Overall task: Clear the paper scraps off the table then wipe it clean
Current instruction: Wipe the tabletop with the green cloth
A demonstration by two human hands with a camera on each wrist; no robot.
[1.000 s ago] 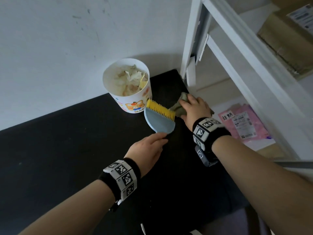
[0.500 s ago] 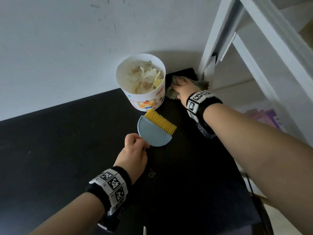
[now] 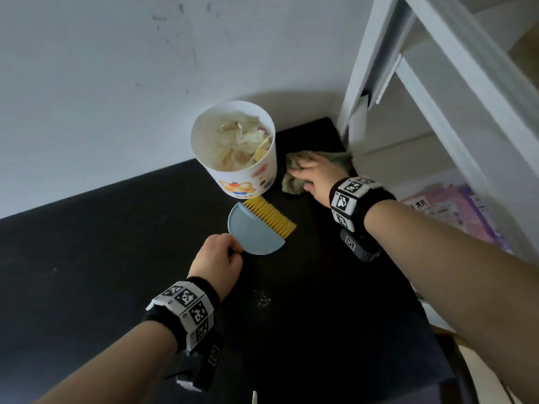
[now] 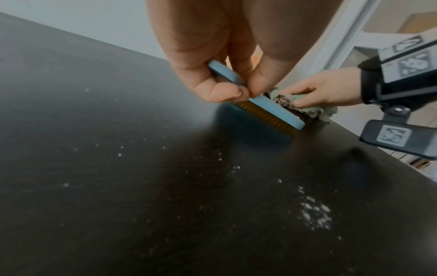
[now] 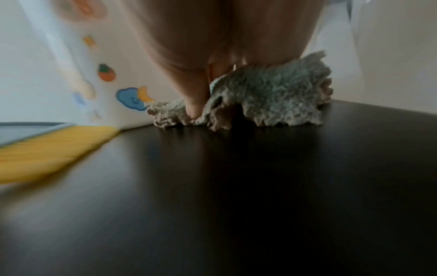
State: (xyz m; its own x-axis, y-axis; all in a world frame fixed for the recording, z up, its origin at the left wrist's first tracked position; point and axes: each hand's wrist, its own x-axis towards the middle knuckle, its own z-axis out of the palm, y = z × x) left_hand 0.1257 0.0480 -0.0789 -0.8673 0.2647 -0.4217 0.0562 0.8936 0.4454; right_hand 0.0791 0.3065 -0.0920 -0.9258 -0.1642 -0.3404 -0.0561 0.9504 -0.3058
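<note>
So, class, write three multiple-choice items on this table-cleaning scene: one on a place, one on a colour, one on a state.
1. Where is the cloth?
A. right of the cup
B. inside the cup
C. on the shelf

2. What colour are the brush bristles?
A. red
B. yellow
C. white

3. What is the left hand doing?
A. resting flat on the table
B. pinching the brush
C. lifting the cup

Answers:
1 A: the right hand presses it on the table beside the cup.
2 B: yellow bristles fan out from the blue handle.
3 B: the left wrist view shows thumb and fingers pinching the handle's edge.
</note>
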